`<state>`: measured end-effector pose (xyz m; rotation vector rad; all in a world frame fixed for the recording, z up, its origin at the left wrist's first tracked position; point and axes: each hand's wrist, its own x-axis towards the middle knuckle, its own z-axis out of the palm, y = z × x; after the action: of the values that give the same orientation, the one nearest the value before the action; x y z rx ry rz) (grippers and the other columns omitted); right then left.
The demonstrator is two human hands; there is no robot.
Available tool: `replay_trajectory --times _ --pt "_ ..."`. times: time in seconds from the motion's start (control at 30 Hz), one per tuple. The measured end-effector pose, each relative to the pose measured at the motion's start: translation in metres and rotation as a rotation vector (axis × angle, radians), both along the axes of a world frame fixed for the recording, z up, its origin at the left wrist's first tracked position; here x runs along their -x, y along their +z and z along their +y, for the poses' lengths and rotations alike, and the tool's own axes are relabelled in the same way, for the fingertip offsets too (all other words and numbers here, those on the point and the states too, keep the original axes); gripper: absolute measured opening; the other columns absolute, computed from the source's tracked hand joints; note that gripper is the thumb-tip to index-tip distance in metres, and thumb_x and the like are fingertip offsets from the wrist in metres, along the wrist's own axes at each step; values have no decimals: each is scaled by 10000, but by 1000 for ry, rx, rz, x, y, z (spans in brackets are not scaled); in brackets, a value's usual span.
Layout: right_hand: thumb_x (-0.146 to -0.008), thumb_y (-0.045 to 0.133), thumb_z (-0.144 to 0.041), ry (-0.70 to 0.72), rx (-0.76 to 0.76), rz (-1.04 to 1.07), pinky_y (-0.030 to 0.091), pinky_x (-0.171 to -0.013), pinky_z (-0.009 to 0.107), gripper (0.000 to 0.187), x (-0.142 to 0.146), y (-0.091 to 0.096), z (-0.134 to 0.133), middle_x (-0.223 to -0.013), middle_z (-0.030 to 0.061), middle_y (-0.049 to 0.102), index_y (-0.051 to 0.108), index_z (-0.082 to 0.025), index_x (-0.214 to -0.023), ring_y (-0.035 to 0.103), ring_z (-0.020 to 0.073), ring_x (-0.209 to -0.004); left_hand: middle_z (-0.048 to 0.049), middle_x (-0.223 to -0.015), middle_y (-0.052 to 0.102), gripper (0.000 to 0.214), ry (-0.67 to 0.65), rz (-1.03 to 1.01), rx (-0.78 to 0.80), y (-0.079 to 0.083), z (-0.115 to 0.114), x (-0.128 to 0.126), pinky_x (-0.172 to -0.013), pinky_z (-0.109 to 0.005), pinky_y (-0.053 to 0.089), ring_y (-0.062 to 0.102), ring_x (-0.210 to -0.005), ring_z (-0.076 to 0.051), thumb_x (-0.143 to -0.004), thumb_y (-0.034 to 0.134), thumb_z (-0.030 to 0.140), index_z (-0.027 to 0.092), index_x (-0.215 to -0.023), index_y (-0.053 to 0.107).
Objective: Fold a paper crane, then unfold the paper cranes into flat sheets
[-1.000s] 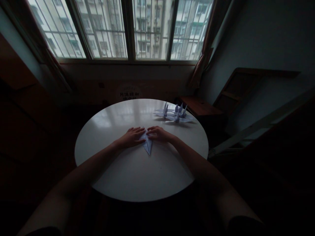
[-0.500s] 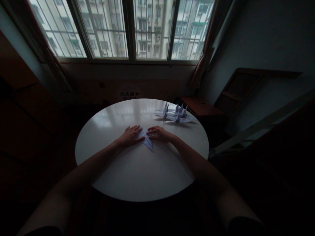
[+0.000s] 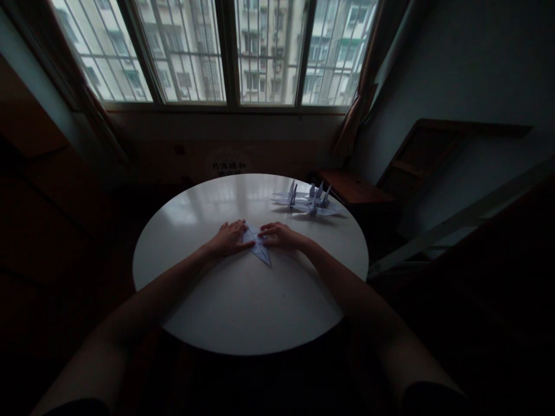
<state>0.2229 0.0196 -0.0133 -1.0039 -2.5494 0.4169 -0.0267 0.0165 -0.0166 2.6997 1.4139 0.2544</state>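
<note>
A folded piece of pale paper [image 3: 261, 252] lies on the white round table [image 3: 243, 312], its narrow point towards me. My left hand [image 3: 229, 238] rests on the paper's left side with fingers stretched out and the thumb along its edge. On the opposite side, my right hand [image 3: 280, 235] has bent fingers closed at the paper's right edge, the fingertips touching it. Both hands cover parts of the sheet, so its full outline is hidden. Towards the table's back right stand several folded paper cranes [image 3: 313, 208], with wings spread and necks up.
Behind the table is a barred window [image 3: 191, 58] with curtains [image 3: 353, 115] at its sides. A low reddish-brown wooden piece of furniture [image 3: 353, 188] stands beyond the table's right rear edge. The room around is dark.
My left fingers have shifted very slightly left, showing a little more of the paper's upper part. My right hand and the cranes stay in place.
</note>
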Motion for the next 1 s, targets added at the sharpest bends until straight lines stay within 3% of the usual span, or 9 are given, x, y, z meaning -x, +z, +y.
replay_trajectory --times 0.37,0.63,1.0 --pt "-793 723 -372 -4 9 28 426 -1025 449 404 0 -4 3 -1291 123 622 695 -235 -1172 574 282 -1191 -166 -1567 267 706 -33 -40 -50 -5 2 -3 -1144 -588 185 207 -1458 -331 -881 446 631 179 -1420 393" --pt "-789 729 -358 -5 -1 41 418 -1040 460 427 0 -5 2 -1290 121 623 679 -247 -1198 566 287 -1210 -107 -1492 432 597 -327 -107 16 -2 -1 -6 -1153 -460 263 371 -1398 -245 -926 481 492 242 -1458 378" --pt "-784 735 -366 3 -19 45 435 -1029 436 431 -1 -6 4 -1284 111 629 678 -263 -1199 580 275 -1196 -105 -1483 443 587 -351 -135 10 0 -1 -5 -1160 -430 277 399 -1380 -242 -936 476 492 250 -1465 387"
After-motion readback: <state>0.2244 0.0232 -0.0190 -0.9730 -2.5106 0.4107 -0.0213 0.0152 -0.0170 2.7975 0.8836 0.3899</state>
